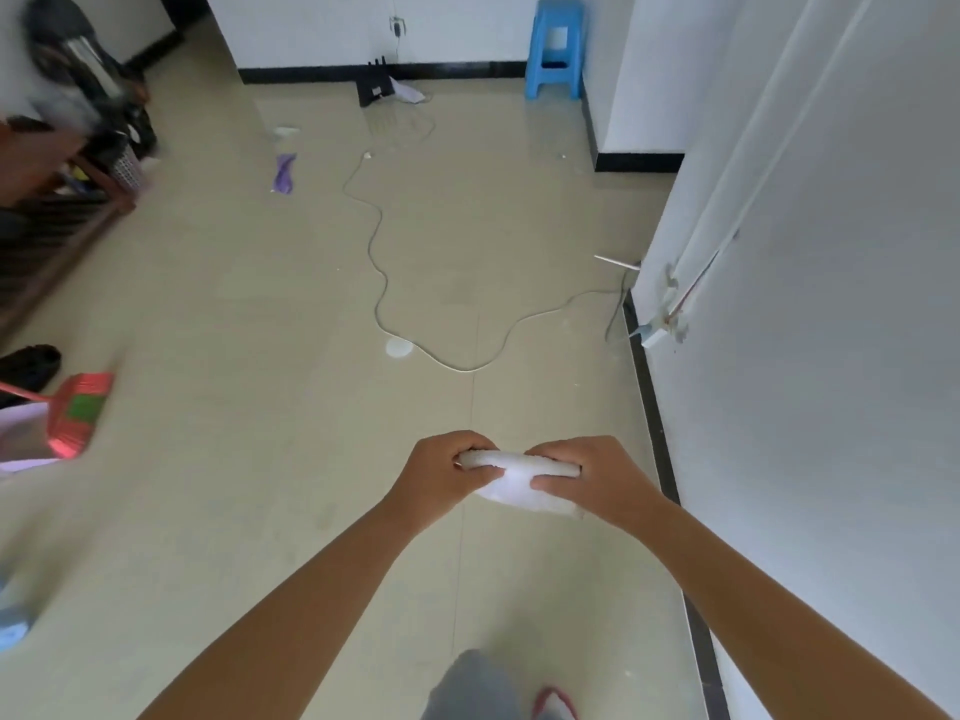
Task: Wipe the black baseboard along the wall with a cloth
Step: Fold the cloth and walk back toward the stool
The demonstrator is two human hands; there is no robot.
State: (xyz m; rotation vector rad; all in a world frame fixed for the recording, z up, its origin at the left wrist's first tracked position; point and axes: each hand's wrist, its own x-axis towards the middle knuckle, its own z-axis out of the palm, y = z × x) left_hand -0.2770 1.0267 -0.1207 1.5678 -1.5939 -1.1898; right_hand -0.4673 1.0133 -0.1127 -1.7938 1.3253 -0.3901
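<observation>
A white cloth (511, 478) is stretched between both hands above the floor, in the lower middle of the head view. My left hand (441, 475) grips its left end and my right hand (592, 475) grips its right end. The black baseboard (655, 423) runs along the foot of the white wall on the right, from the near corner to the bottom edge. It lies a short way to the right of my right hand and below it. More black baseboard (447, 71) lines the far wall.
A white cable (382, 283) snakes across the beige tiled floor. A blue stool (555, 49) stands in the far corner, a black router (375, 85) by the far wall. A red broom (78, 413) lies at left, near dark furniture (47, 236). A white conduit (670, 309) hangs off the wall.
</observation>
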